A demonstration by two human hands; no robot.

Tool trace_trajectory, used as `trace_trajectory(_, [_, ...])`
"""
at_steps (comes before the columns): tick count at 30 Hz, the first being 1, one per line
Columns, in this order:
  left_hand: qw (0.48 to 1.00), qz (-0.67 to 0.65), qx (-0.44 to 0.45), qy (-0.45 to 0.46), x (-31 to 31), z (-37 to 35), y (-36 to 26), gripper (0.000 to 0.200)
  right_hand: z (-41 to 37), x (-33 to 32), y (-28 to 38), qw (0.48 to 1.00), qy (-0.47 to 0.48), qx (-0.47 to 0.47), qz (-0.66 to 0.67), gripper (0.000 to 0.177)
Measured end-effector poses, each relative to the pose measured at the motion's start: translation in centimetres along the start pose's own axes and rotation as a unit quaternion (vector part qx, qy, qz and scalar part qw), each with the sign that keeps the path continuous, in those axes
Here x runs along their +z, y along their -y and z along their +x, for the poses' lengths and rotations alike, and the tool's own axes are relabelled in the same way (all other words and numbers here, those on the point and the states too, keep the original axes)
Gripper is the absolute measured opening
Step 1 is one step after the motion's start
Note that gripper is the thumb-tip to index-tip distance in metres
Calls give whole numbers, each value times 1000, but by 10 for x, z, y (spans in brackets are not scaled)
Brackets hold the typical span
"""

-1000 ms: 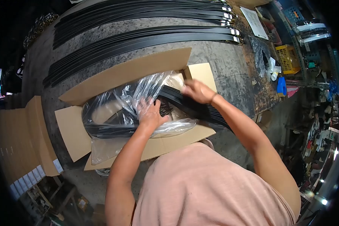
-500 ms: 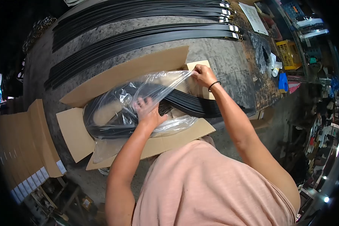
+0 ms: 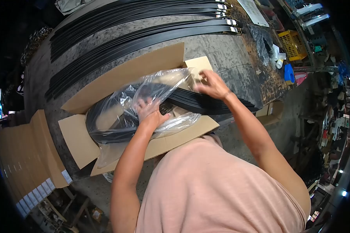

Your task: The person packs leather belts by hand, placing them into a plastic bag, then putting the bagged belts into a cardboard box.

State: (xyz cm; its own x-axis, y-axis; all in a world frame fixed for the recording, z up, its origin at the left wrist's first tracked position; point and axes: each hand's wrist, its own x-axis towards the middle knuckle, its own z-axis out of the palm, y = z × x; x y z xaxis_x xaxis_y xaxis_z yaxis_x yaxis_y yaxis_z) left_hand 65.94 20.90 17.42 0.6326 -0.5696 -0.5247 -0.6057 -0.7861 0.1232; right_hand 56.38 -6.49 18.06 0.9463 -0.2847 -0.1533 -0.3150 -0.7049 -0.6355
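A bundle of black belts (image 3: pixel 206 101) is coiled inside a clear plastic bag (image 3: pixel 165 79), which lines an open cardboard box (image 3: pixel 124 75). The bundle's straight end runs out of the bag to the right, past the box. My left hand (image 3: pixel 148 115) reaches into the bag's mouth, its fingers spread beneath the film against the coil. Over the bundle's outgoing part hovers my right hand (image 3: pixel 213 84), somewhat blurred, fingers apart, nothing visible in it. The bag's raised edge stands just left of it.
More black belts (image 3: pixel 144 37) with metal buckles lie in rows across the dark worktable (image 3: pixel 237 58). Folded cardboard boxes (image 3: pixel 23 151) stand at the left. A yellow basket (image 3: pixel 291 44), a blue object (image 3: pixel 289 73) and a paper sheet (image 3: pixel 252 11) are at the right.
My right hand has let go of the bag's edge and moved slightly down over the belts. The bag's edge has sagged back left. My left hand stays in the bag.
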Motion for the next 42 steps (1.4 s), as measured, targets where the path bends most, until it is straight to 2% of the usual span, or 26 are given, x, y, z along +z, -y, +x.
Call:
trace_trajectory(1, [1000, -5, 5, -8, 1, 0, 0, 81, -24, -10, -3, 997, 45, -35, -52, 86])
trace_trajectory(3, [1000, -8, 15, -12, 2, 3, 3, 82, -64, -17, 1, 975, 145, -10, -167, 99])
trace_trajectory(6, [999, 13, 38, -30, 3, 3, 4, 83, -79, -17, -5, 973, 148, 10, -177, 97])
trace_trajectory(8, [997, 35, 52, -49, 1, 5, 3, 83, -75, -22, -9, 958, 195, -32, -209, 94])
trace_trajectory(10, [998, 22, 51, 5, -6, 9, 3, 84, -78, -26, -15, 947, 216, -40, -233, 95])
trace_trajectory(15, [998, 23, 60, 9, -4, 10, 5, 86, -77, -32, -22, 945, 210, -61, -243, 87])
trace_trajectory(17, [998, 15, 60, 7, -6, 10, 5, 87, -71, -47, -7, 938, 169, -61, -295, 79])
trace_trajectory(18, [998, 10, 56, 15, -7, 9, 5, 89, -69, -49, -8, 936, 120, -64, -326, 75])
trace_trajectory(21, [998, 13, 65, 4, 1, 12, 7, 91, -59, -46, -9, 929, 69, -48, -361, 52])
trace_trajectory(23, [997, 20, 73, -19, -6, 14, 7, 90, -59, -35, -17, 924, 47, -43, -378, 50])
trace_trajectory(24, [998, 10, 67, 5, -10, 16, 8, 86, -59, -30, -21, 918, 29, -41, -393, 48])
trace_trajectory(26, [998, 0, 59, 33, -17, 20, 8, 83, -61, -31, -18, 920, 31, -41, -389, 49])
trace_trajectory(28, [995, -85, 41, 14, -23, 31, 8, 69, -64, -33, -17, 921, 31, -39, -387, 50])
trace_trajectory(31, [994, -102, 26, -14, -7, 51, 12, 71, -71, -42, -21, 925, 44, -37, -376, 57])
trace_trajectory(33, [995, -101, 18, 10, -15, 54, 10, 72, -84, -48, -32, 929, 20, -45, -367, 63])
trace_trajectory(35, [992, -114, -2, -49, -17, 54, 7, 73, -98, -52, -51, 933, 17, -46, -357, 68])
trace_trajectory(36, [995, -100, -4, -22, -22, 56, 6, 72, -104, -54, -59, 937, 27, -33, -346, 68])
trace_trajectory(39, [991, -127, -36, 15, -36, 55, -2, 72, -111, -65, -39, 940, 45, -32, -338, 73])
trace_trajectory(40, [991, -131, -36, 14, -24, 64, 0, 72, -111, -73, -20, 937, 81, -26, -339, 75])
trace_trajectory(42, [982, -166, -38, -82, 15, 89, 2, 72, -109, -90, 29, 926, 169, 0, -338, 84])
